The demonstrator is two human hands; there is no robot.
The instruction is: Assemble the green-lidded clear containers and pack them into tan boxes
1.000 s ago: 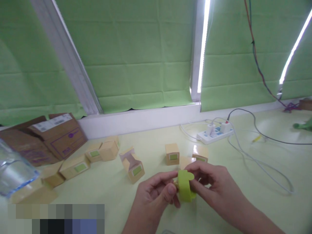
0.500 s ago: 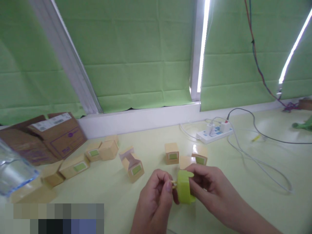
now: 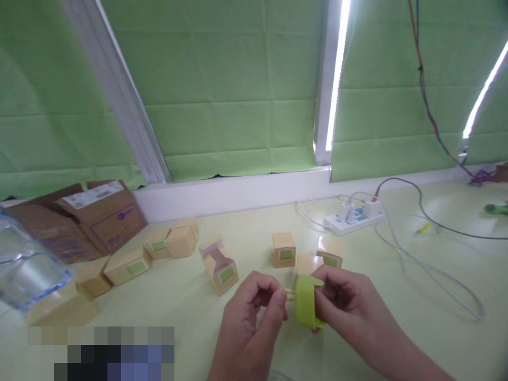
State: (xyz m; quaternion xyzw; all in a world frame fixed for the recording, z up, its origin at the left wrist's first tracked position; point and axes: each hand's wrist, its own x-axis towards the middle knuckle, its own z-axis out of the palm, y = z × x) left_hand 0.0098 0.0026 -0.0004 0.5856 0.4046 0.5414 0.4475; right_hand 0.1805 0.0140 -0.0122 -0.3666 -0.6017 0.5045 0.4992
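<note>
My right hand (image 3: 353, 304) grips a small lime-green plastic piece (image 3: 305, 302) with rounded flaps at its top and bottom. Two thin pale-yellow prongs (image 3: 291, 295) reach from its left side to my left hand (image 3: 252, 320), whose thumb and forefinger close on their ends. What the prongs belong to is hidden by the fingers. Just beyond my hands stand small tan boxes: one with open flaps (image 3: 220, 267), one closed with a green label (image 3: 284, 250), and two close together, one of them (image 3: 330, 251) partly behind the other.
On the left, a row of tan boxes (image 3: 127, 266) leads toward a brown carton (image 3: 111, 222), with a clear plastic container (image 3: 32, 264) nearer. A white power strip (image 3: 354, 217) with plugs lies behind on the right. Loose cables (image 3: 436, 286) trail across the table.
The view has shifted slightly. My left fingers have drawn a little away from the green piece, so more of the yellow prongs shows between them. My right hand keeps its grip.
</note>
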